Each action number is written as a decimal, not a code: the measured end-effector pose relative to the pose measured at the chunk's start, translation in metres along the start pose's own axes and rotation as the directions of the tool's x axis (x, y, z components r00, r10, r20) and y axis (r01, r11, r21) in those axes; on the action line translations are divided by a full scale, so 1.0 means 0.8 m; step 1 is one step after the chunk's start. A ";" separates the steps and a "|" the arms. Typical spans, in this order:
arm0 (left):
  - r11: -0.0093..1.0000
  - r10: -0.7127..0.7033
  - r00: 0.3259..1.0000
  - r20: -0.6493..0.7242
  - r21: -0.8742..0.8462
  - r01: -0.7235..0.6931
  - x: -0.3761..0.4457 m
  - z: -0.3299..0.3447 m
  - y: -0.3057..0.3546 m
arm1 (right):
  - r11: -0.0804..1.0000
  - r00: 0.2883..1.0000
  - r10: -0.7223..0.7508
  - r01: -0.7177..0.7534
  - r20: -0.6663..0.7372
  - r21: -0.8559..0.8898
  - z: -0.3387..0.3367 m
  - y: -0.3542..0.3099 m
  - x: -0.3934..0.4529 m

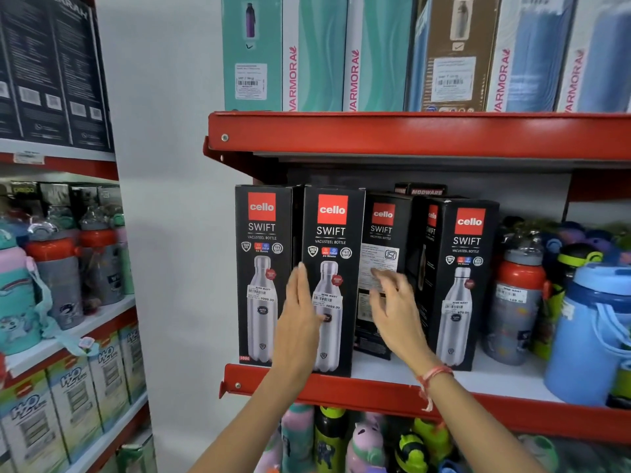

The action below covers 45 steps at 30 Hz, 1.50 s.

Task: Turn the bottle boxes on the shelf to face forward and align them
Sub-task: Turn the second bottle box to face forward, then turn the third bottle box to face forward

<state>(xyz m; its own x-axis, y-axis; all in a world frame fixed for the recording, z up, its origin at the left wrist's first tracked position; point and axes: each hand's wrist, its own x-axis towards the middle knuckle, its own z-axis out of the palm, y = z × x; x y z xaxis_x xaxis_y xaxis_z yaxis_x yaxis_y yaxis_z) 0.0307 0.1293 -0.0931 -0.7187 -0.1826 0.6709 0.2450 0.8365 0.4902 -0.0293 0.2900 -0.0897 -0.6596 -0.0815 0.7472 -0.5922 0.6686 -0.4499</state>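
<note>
A red metal shelf with a white board [491, 377] carries 4 tall black cardboard bottle boxes standing upright in a row. The leftmost box [263, 233] and the second box [336, 233] show their printed fronts, side by side at the front edge. The third box [384, 233] stands further back, showing a label-covered side. The fourth box [467, 254] stands angled. Right of it stand a grey bottle with a red collar [515, 302] and a large blue plastic jug [594, 339].

Pale wall [170, 165] between red-edged shelving [409, 134] (evenly lit).
</note>
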 end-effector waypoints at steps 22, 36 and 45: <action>0.928 0.372 0.928 -0.039 0.025 -0.371 -0.016 0.032 0.037 | 0.941 0.930 0.315 -0.332 -0.187 -0.064 0.003 -0.002 -0.002; 0.967 -0.002 0.973 0.229 -0.249 0.061 -0.021 0.038 0.086 | 0.829 0.949 0.131 -0.264 0.288 0.493 -0.124 0.044 -0.022; 0.922 -0.172 0.977 0.124 -0.328 0.204 -0.021 0.081 0.101 | 0.929 0.897 0.073 -0.220 0.436 0.296 -0.094 0.053 0.009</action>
<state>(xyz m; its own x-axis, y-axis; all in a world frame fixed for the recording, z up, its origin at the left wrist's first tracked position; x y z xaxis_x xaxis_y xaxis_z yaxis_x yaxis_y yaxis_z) 0.0201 0.2337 -0.1006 -0.8252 -0.2584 0.5023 0.2927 0.5649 0.7715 -0.0242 0.3729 -0.0667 -0.8369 -0.3462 0.4240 -0.5424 0.4203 -0.7275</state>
